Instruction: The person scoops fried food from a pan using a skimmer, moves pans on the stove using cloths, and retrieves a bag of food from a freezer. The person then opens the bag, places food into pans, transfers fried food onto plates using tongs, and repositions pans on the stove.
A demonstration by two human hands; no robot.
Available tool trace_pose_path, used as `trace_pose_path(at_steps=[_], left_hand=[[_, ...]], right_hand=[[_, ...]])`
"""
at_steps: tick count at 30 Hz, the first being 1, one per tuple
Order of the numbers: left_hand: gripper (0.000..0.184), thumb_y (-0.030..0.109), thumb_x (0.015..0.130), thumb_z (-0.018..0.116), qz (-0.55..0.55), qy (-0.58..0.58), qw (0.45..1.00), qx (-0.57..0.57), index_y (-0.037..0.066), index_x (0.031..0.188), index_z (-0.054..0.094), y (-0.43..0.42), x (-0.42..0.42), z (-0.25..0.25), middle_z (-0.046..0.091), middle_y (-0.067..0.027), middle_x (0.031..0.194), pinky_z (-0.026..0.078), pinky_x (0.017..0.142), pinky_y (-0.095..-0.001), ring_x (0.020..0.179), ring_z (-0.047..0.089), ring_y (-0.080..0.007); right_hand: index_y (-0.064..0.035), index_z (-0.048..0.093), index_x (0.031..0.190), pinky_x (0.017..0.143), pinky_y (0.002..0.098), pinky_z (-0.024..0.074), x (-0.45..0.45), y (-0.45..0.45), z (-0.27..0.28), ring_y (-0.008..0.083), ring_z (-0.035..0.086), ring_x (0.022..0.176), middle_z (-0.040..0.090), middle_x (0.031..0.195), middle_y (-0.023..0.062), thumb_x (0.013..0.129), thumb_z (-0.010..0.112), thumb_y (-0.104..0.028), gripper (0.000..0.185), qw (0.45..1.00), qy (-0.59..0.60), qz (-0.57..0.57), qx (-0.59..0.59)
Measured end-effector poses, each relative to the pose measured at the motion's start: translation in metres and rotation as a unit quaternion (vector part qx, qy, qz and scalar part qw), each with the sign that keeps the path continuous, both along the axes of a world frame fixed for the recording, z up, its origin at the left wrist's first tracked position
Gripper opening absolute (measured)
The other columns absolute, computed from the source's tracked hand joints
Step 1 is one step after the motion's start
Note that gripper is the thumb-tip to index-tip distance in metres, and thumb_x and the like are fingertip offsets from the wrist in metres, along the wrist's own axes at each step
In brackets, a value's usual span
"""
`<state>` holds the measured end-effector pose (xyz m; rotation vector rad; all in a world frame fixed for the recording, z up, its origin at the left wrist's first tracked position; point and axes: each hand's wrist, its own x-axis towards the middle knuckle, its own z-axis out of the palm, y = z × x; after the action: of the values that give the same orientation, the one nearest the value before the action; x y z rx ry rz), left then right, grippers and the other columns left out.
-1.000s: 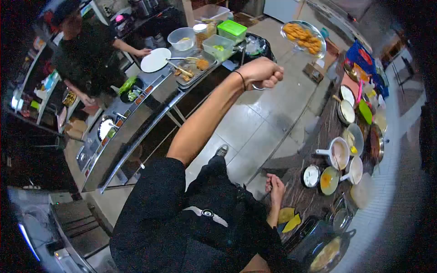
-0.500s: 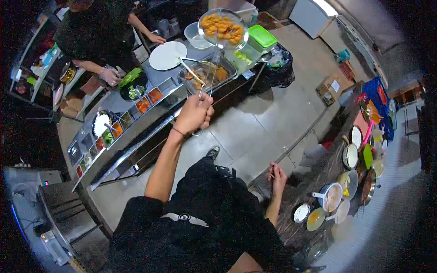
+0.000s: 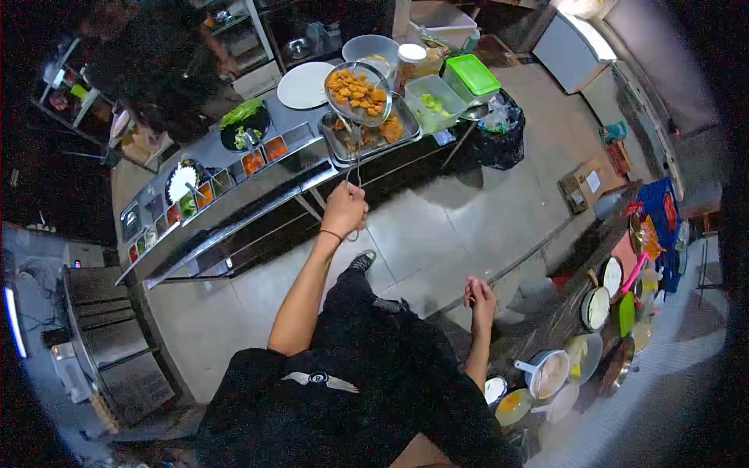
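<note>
My left hand is closed around the long wire handle of a skimmer. Golden fried pieces fill the skimmer's round basket, which is over a metal tray. More browned pieces lie in that tray, part of it hidden under the basket. Lower down at my side, my right hand has its fingers curled in; whatever they may hold is too small to make out.
A white plate, a green-lidded box and a tub of greens surround the tray. A co-worker stands behind the counter at left. Bowls and a pot line the right counter. A black bag hangs beyond the tray.
The skimmer has come lower and left, closer over the tray. The co-worker has drawn back from the dark bowl of greens. My view has shifted; my right hand stays curled.
</note>
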<state>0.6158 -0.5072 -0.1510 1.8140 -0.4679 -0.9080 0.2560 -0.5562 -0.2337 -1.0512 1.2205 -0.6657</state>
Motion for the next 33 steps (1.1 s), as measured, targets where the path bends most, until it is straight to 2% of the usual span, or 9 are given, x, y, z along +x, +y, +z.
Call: trace_pose_path(at_steps=[3, 5, 9, 11, 12, 14, 22, 28, 33], left_hand=[[0.009, 0.006, 0.078, 0.051, 0.0, -0.217, 0.974, -0.061, -0.001, 0.082, 0.047, -0.024, -0.017, -0.03, 0.052, -0.0085, 0.056, 0.04, 0.037, -0.0324, 0.045, 0.054, -0.0192], [0.009, 0.003, 0.073, 0.053, 0.008, -0.043, 0.999, -0.008, -0.002, 0.08, 0.049, -0.044, -0.031, -0.027, 0.056, -0.0119, 0.058, 0.042, 0.04, -0.033, 0.049, 0.058, -0.0225], [0.021, 0.006, 0.071, 0.055, -0.072, -0.134, 0.987, 0.056, -0.008, 0.086, 0.052, -0.09, -0.039, -0.076, 0.062, -0.0244, 0.071, 0.051, 0.054, -0.0392, 0.062, 0.064, -0.0333], [0.03, 0.008, 0.07, 0.055, -0.147, -0.263, 0.951, 0.072, -0.013, 0.091, 0.05, -0.103, -0.044, -0.102, 0.06, -0.0309, 0.084, 0.051, 0.073, -0.0401, 0.08, 0.062, -0.0399], [0.031, 0.008, 0.07, 0.055, -0.129, -0.302, 0.941, 0.085, -0.014, 0.091, 0.049, -0.109, -0.046, -0.102, 0.06, -0.0318, 0.086, 0.05, 0.076, -0.0396, 0.083, 0.061, -0.0407], [0.035, 0.008, 0.07, 0.055, 0.015, -0.18, 0.977, 0.11, -0.015, 0.094, 0.047, -0.108, -0.063, -0.066, 0.058, -0.0331, 0.092, 0.049, 0.08, -0.0397, 0.091, 0.059, -0.0406], [0.051, 0.006, 0.073, 0.057, 0.041, -0.213, 0.97, 0.11, -0.012, 0.114, 0.033, -0.122, -0.072, -0.046, 0.056, -0.0326, 0.102, 0.046, 0.085, -0.0436, 0.097, 0.056, -0.0424], [0.055, 0.007, 0.074, 0.059, 0.01, -0.287, 0.951, 0.113, -0.009, 0.118, 0.032, -0.134, -0.044, -0.077, 0.054, -0.0315, 0.105, 0.045, 0.087, -0.0439, 0.101, 0.054, -0.0416], [0.057, 0.006, 0.074, 0.058, 0.009, -0.273, 0.955, 0.119, -0.008, 0.12, 0.028, -0.105, -0.062, -0.05, 0.055, -0.0317, 0.103, 0.045, 0.086, -0.0452, 0.099, 0.054, -0.0436]], right_hand=[[0.0016, 0.059, 0.101, 0.048, 0.0205, 0.0329, -0.019, -0.004, -0.006, 0.0077, 0.045, 0.053, 0.052, 0.07, 0.0005, 0.09, 0.054, -0.026, 0.031, 1.0, -0.009, 0.0, -0.006], [0.0023, 0.059, 0.101, 0.047, 0.0207, 0.0329, -0.029, -0.006, -0.012, 0.0079, 0.045, 0.053, 0.053, 0.07, 0.001, 0.09, 0.053, -0.025, 0.03, 1.0, -0.005, 0.007, -0.019], [0.0042, 0.059, 0.102, 0.047, 0.0206, 0.0338, -0.045, 0.001, -0.003, 0.0083, 0.045, 0.053, 0.052, 0.069, 0.0018, 0.089, 0.054, -0.024, 0.031, 1.0, -0.003, -0.002, -0.029], [0.0043, 0.059, 0.102, 0.047, 0.0206, 0.0345, -0.06, 0.008, -0.007, 0.0082, 0.046, 0.053, 0.052, 0.069, 0.0019, 0.089, 0.054, -0.024, 0.032, 0.999, -0.006, -0.012, -0.037], [0.004, 0.059, 0.102, 0.047, 0.0208, 0.0354, -0.068, 0.01, -0.013, 0.0082, 0.046, 0.053, 0.052, 0.07, 0.002, 0.09, 0.054, -0.024, 0.031, 0.999, -0.02, -0.015, -0.032], [0.0036, 0.059, 0.102, 0.047, 0.0209, 0.0357, -0.083, 0.015, -0.022, 0.0082, 0.046, 0.053, 0.052, 0.07, 0.0019, 0.09, 0.054, -0.025, 0.031, 0.999, -0.027, -0.017, -0.029], [0.0019, 0.059, 0.101, 0.046, 0.0198, 0.0349, -0.113, 0.026, -0.03, 0.008, 0.046, 0.053, 0.051, 0.07, 0.0007, 0.09, 0.053, -0.024, 0.029, 0.998, -0.034, -0.051, 0.001], [0.0003, 0.06, 0.1, 0.044, 0.0187, 0.0332, -0.118, 0.036, -0.022, 0.0053, 0.044, 0.053, 0.053, 0.071, -0.0001, 0.09, 0.055, -0.022, 0.025, 0.994, -0.067, -0.09, 0.013], [0.0005, 0.06, 0.102, 0.045, 0.0191, 0.0344, -0.117, 0.038, -0.029, 0.0058, 0.045, 0.054, 0.053, 0.071, 0.0, 0.09, 0.054, -0.022, 0.026, 0.994, -0.054, -0.098, 0.006]])
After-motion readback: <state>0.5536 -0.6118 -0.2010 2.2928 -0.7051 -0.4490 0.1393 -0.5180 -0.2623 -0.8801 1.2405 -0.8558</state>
